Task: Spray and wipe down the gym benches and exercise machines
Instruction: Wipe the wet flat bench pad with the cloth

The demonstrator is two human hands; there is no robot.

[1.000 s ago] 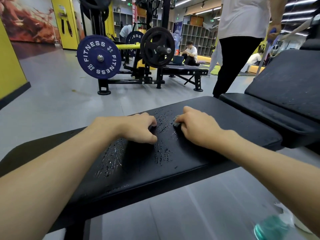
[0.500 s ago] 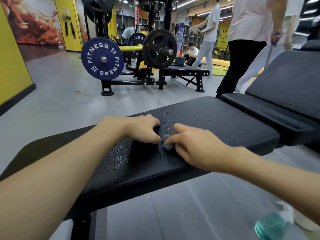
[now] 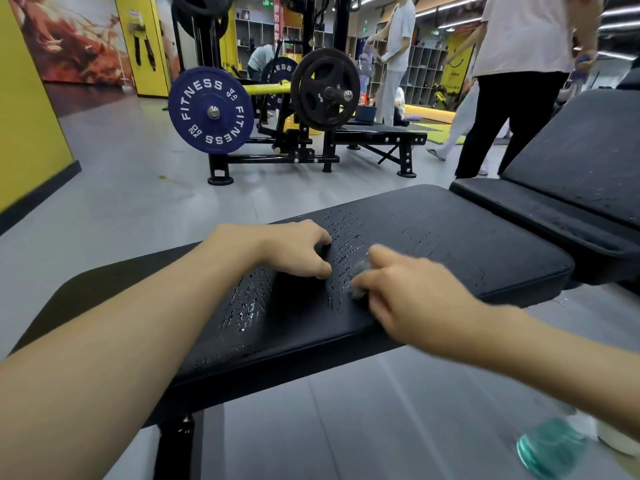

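A black padded bench seat (image 3: 450, 244) stretches across the middle of the view, wet with spray droplets in streaks at its centre. My left hand (image 3: 294, 251) rests on the pad with its fingers curled under; nothing shows in it. Just to its right, my right hand (image 3: 415, 296) grips a small grey cloth (image 3: 360, 284) and presses it onto the wet pad. The right hand is blurred by motion. Most of the cloth is hidden under the fingers.
A second black seat pad (image 3: 554, 209) and inclined backrest (image 3: 588, 150) adjoin on the right. A teal spray bottle (image 3: 550, 448) sits at the bottom right. Beyond the bench are a plate-loaded machine with a blue weight plate (image 3: 210, 110), a flat bench (image 3: 377, 136) and a standing person (image 3: 512, 81).
My right hand has dragged the cloth along the pad toward me and slightly left, closer to the near edge. My left hand has stayed in place.
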